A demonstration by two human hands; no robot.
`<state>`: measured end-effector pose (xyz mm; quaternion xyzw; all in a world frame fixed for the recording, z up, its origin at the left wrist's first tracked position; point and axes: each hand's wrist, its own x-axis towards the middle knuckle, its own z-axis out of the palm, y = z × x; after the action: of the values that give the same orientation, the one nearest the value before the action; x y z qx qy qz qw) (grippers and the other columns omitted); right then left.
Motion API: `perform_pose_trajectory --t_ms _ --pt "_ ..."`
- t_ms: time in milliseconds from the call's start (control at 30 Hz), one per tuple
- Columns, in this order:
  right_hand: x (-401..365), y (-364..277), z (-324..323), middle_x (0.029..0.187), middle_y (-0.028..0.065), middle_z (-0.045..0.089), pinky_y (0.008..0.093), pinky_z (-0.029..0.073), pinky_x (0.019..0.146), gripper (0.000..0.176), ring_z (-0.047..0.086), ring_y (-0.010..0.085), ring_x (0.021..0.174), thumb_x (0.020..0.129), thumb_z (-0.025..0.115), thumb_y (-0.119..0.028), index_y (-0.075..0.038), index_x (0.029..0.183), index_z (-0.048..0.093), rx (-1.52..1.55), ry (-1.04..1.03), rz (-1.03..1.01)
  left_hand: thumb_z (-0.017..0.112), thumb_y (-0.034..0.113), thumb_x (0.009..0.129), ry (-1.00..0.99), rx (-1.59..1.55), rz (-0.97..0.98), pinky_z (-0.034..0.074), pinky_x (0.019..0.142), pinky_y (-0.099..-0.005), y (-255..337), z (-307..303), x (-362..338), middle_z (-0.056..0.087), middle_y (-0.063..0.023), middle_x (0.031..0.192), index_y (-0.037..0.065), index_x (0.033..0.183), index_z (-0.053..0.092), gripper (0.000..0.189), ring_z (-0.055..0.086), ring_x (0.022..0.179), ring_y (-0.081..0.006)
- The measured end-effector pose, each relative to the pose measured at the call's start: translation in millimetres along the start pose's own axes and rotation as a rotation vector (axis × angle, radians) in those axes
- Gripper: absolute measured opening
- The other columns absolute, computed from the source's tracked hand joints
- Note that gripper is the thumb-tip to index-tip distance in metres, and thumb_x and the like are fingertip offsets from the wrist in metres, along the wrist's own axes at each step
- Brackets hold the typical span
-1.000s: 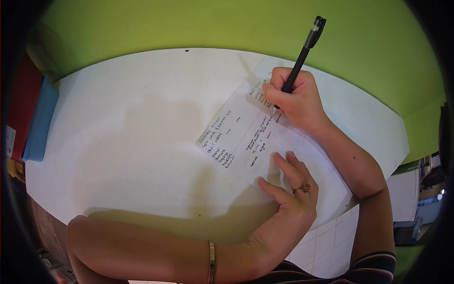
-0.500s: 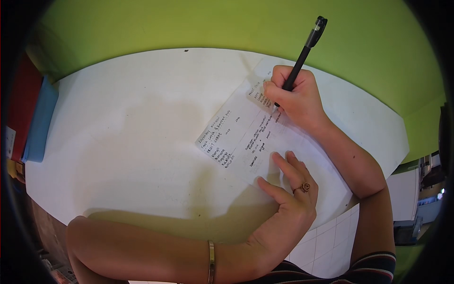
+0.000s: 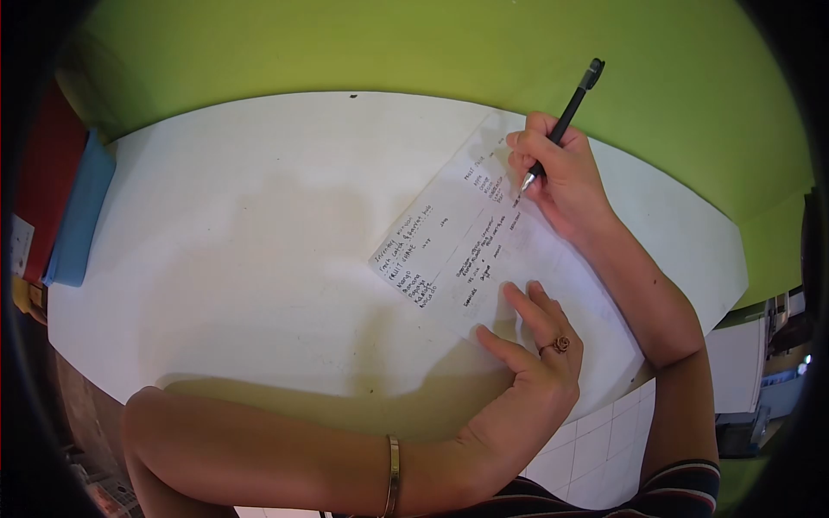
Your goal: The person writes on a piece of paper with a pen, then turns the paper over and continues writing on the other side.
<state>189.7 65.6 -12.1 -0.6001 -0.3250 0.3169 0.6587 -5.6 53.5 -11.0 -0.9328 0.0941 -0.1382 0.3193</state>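
Note:
A sheet of paper (image 3: 432, 268) with handwritten lists in black ink lies at an angle on the white table (image 3: 216, 242). My right hand (image 3: 561, 173) is closed around a black pen (image 3: 568, 115), its tip at the paper near the upper right writing. Spread fingers of my left hand (image 3: 535, 354) rest on the lower edge of the sheet, with a ring (image 3: 560, 344) on one finger. A metal bracelet (image 3: 394, 475) circles the left wrist. Part of the paper is hidden beneath my right hand.
A green wall (image 3: 345, 52) borders the far side of the table. At the left edge stand a blue object (image 3: 82, 211) and a red one (image 3: 56, 181). White floor tiles (image 3: 596, 440) show below the table's near edge.
My right hand has shifted slightly right with the pen, whose tip has moved a little up and right along the paper. The view has shifted slightly; my left hand stays on the sheet.

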Motion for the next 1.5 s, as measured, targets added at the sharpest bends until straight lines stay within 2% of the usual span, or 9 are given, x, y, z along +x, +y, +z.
perform_pose_trajectory --t_ms 167,267,300,400,500,700,1100,1500 --pt "-27 -6 28 0.052 -0.002 0.045 0.0197 0.029 0.038 0.029 0.038 0.0031 0.042 0.08 0.06 -0.005 -0.008 0.057 0.042 -0.129 -0.119 0.055 0.064 0.013 0.067 -0.017 -0.045 -0.02 0.057 0.054 -0.0385 0 0 2 0.059 -0.0204 0.106 -0.004 0.109 0.06 0.045 0.062 0.089 -0.0399" --pt "-40 -10 40 0.049 -0.0011 0.044 0.0211 0.028 0.039 0.033 0.037 0.0033 0.042 0.081 0.055 0.0 -0.009 0.055 0.037 -0.277 -0.22 0.052 0.064 0.013 0.067 -0.012 -0.074 -0.043 0.057 0.055 -0.0384 3 -1 4 0.058 -0.0203 0.105 -0.004 0.107 0.06 0.044 0.062 0.09 -0.0396" --pt "-41 -12 42 0.05 -0.002 0.044 0.0204 0.029 0.039 0.033 0.038 0.0025 0.042 0.081 0.055 0.002 -0.008 0.056 0.036 -0.252 -0.218 0.092 0.063 0.013 0.067 -0.013 -0.072 -0.045 0.057 0.055 -0.0383 3 -1 4 0.058 -0.0203 0.105 -0.004 0.107 0.06 0.043 0.062 0.09 -0.0395" --pt "-36 -6 36 0.051 -0.0025 0.045 0.0199 0.029 0.039 0.032 0.037 0.0018 0.043 0.081 0.056 0.001 -0.008 0.056 0.037 -0.284 -0.206 0.001 0.063 0.014 0.068 -0.014 -0.072 -0.06 0.057 0.055 -0.0381 5 -1 3 0.058 -0.0206 0.106 -0.004 0.106 0.061 0.042 0.062 0.091 -0.0394" --pt "-30 -6 37 0.05 -0.0053 0.038 0.0196 0.029 0.04 0.032 0.037 0.0012 0.046 0.078 0.059 -0.005 -0.007 0.055 0.037 -0.308 -0.132 -0.009 0.063 0.015 0.067 -0.01 -0.056 -0.06 0.057 0.055 -0.0382 5 1 3 0.057 -0.0206 0.106 -0.004 0.106 0.061 0.043 0.061 0.091 -0.0396" --pt "-35 -4 39 0.052 -0.0067 0.038 0.0212 0.026 0.041 0.035 0.033 0.0009 0.046 0.078 0.061 0.0 -0.007 0.054 0.037 -0.39 -0.231 -0.105 0.063 0.018 0.067 -0.022 -0.055 -0.044 0.057 0.055 -0.0386 3 -1 4 0.057 -0.0208 0.105 -0.004 0.106 0.061 0.045 0.061 0.091 -0.0403" --pt "-35 -5 42 0.051 -0.0077 0.035 0.0223 0.023 0.044 0.036 0.031 0.0011 0.05 0.075 0.063 0.0 -0.008 0.054 0.036 -0.429 -0.234 -0.073 0.062 0.02 0.069 -0.016 -0.05 -0.042 0.057 0.055 -0.0385 2 1 3 0.058 -0.0203 0.103 -0.003 0.105 0.062 0.042 0.061 0.091 -0.0391" --pt "-37 -3 40 0.052 -0.0076 0.035 0.022 0.025 0.045 0.035 0.03 0.0016 0.051 0.075 0.061 0.002 -0.008 0.054 0.035 -0.414 -0.241 -0.069 0.06 0.02 0.071 -0.006 -0.036 -0.064 0.057 0.055 -0.0388 6 1 3 0.058 -0.0204 0.103 -0.003 0.104 0.061 0.041 0.061 0.091 -0.0387"
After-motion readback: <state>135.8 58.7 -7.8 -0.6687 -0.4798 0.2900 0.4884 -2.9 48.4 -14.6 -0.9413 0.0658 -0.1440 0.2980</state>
